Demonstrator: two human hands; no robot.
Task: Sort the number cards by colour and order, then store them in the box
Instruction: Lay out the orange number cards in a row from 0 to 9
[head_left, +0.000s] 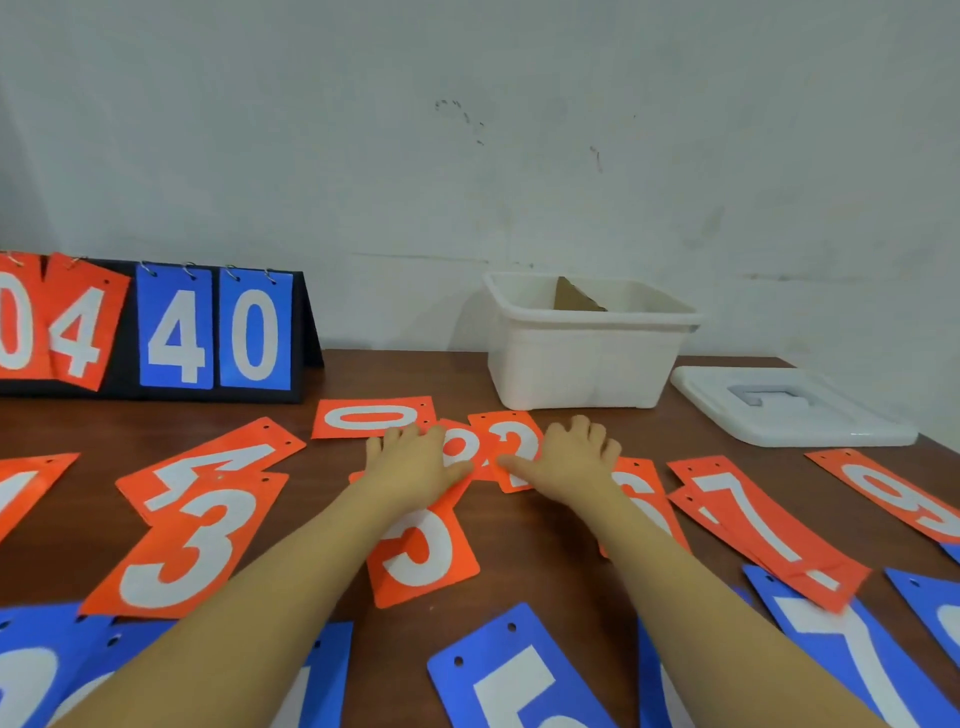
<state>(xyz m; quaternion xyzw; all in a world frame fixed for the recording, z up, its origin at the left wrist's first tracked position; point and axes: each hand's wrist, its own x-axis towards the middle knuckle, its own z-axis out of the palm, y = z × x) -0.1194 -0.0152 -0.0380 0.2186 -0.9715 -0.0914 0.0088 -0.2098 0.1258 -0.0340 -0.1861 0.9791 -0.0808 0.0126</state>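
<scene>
Orange number cards lie scattered over the brown table (545, 540): a 0 (371, 417), a 4 (218, 460), a 3 (182, 551), a 5 (421, 556), a 6 (644, 504), overlapping 7s (753, 525) and a 9 (893, 493). Blue cards (514, 675) line the near edge. My left hand (410, 462) and my right hand (571, 460) rest flat, fingers spread, on two overlapping orange cards (498, 447) in the middle. The white plastic box (587, 348) stands open behind them, a piece of cardboard inside.
The box's white lid (789, 410) lies flat to the right of the box. A black flip scoreboard (156, 327) with orange 0 4 and blue 4 0 stands at the back left against the wall.
</scene>
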